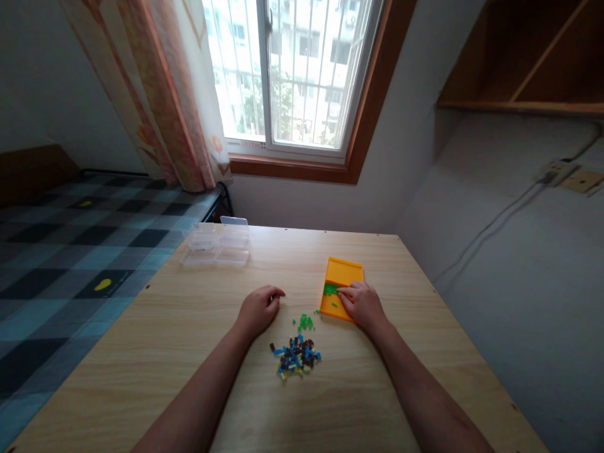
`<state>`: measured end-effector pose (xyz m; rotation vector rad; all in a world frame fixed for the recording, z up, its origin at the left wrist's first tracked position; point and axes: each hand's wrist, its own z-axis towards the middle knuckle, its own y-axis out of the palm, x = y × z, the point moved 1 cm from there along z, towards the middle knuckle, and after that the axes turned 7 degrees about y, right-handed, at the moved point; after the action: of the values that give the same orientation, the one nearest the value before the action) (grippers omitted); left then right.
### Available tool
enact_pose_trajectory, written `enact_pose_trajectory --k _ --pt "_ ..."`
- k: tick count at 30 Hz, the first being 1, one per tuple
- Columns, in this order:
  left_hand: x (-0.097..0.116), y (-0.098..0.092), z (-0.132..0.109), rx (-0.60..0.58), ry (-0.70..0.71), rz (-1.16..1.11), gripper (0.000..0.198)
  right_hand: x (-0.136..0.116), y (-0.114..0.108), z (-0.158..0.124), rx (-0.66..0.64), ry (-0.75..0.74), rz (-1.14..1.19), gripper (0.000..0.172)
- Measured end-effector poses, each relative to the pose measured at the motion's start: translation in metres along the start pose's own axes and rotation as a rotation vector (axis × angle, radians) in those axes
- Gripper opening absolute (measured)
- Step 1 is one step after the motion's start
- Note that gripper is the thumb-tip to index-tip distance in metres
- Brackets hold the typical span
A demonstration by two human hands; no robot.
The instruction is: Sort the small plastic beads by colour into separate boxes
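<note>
My right hand (365,305) reaches into the lower compartment of an orange tray (345,270), fingers drawn together beside small green bricks (330,289) gathered there. Whatever its fingertips may hold is too small to make out. My left hand (258,309) rests on the table left of the tray, fingers curled in; their contents are hidden. Between the hands lies a loose little pile of green bricks (306,322). Nearer to me is a larger heap of blue, dark brown and pale yellow bricks (297,356).
Clear plastic boxes (233,255) with raised lids stand at the table's far left corner. The wooden table (189,340) borders a bed with a checked cover (141,237) on the left. A wall with a cable (491,229) is on the right, a window behind.
</note>
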<state>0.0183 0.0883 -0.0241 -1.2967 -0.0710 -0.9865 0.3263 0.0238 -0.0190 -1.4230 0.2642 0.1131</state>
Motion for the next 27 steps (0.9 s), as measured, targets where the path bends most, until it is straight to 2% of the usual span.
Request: enact_pose_trajectory --k 27 --pt "0.0030 -0.0017 -0.0007 0.011 -0.002 -0.013 0.026 -0.0018 0.0032 0.0000 0.009 -0.018 0.005 0.027"
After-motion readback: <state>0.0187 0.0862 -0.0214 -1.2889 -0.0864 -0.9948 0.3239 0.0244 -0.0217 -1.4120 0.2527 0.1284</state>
